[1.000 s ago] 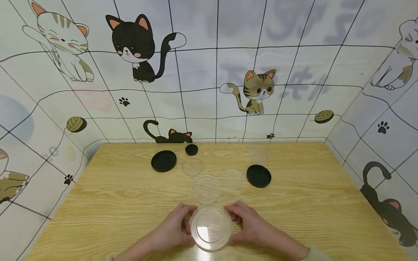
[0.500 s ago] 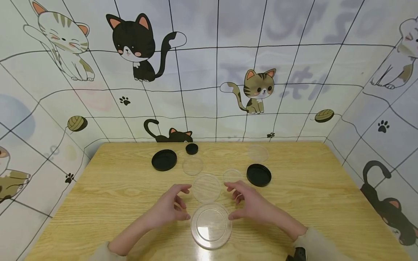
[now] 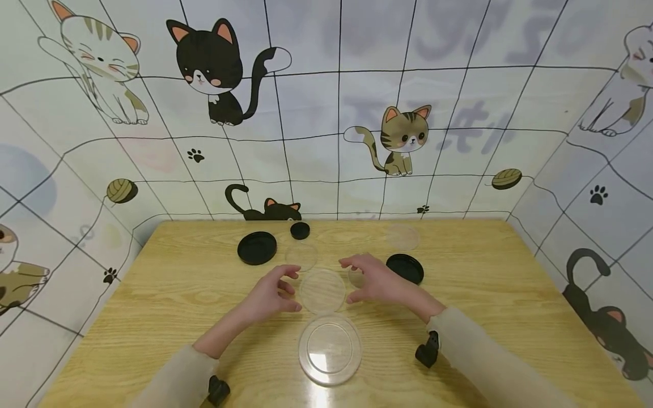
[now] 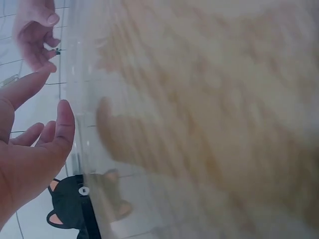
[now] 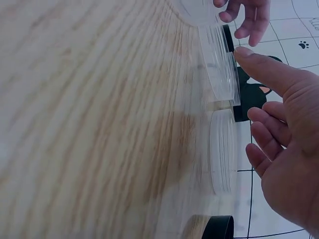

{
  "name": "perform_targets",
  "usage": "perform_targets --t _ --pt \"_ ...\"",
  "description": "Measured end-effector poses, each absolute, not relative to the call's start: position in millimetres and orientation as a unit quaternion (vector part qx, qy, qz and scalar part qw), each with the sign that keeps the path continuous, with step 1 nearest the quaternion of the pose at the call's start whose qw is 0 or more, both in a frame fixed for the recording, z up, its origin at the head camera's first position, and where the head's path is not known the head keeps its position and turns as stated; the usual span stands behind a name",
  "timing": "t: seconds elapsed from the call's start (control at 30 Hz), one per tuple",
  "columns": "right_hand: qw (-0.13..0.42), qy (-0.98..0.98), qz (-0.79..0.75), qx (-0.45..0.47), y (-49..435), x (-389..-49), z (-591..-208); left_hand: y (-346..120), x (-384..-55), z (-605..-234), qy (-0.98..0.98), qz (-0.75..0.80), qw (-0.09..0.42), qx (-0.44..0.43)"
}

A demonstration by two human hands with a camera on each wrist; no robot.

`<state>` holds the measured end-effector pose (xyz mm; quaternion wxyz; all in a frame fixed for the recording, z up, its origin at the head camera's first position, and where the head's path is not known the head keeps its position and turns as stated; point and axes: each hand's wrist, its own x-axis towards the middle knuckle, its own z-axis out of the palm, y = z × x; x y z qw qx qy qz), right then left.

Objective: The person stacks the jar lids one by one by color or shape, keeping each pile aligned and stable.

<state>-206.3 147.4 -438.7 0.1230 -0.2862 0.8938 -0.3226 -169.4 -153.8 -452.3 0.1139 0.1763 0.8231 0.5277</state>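
My left hand [image 3: 267, 294] and right hand [image 3: 380, 280] hover on either side of a clear round plastic piece [image 3: 322, 291], fingers loosely bent. Whether any fingertip touches its rim cannot be told. Both wrist views show nothing held by the left hand [image 4: 37, 149] or the right hand [image 5: 289, 124]. Nearer to me lies a larger clear disc-shaped piece [image 3: 330, 350] with a ringed top and a bright reflection. A smaller clear disc [image 3: 354, 277] is mostly hidden behind the right hand. A black round lid [image 3: 406, 266] sits just beyond that hand.
Farther back on the wooden table [image 3: 153, 306] are a large black lid [image 3: 257, 248], a small black lid [image 3: 300, 230] and two faint clear discs, one left [image 3: 301, 256] and one right [image 3: 402, 237]. A cat-print cloth [image 3: 316, 158] surrounds the table.
Both hands have let go of the large near clear piece and moved forward, to either side of the clear piece beyond it. The pieces stay where they were.
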Motion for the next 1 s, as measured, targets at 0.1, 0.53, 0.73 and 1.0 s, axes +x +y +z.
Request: perform_targets --t 0.1,0.53,0.73,1.0 --pt "0.122 0.895 -0.312 -0.294 144.4 -211.9 -439.6 -152.4 -172.6 -456.1 0.822 0.532 0.119 0.168" --pt "0.133 0.905 -0.287 -0.285 139.2 -220.8 -451.5 -145.9 -178.4 -462.3 0.833 0.520 0.131 0.138" --pt "0.124 0.906 -0.273 -0.299 139.1 -222.6 -454.7 -145.7 -181.9 -461.5 0.837 0.511 0.133 0.142" --pt "0.108 0.901 -0.265 -0.326 137.5 -224.0 -458.6 -142.0 -186.0 -463.0 0.850 0.487 0.126 0.154"
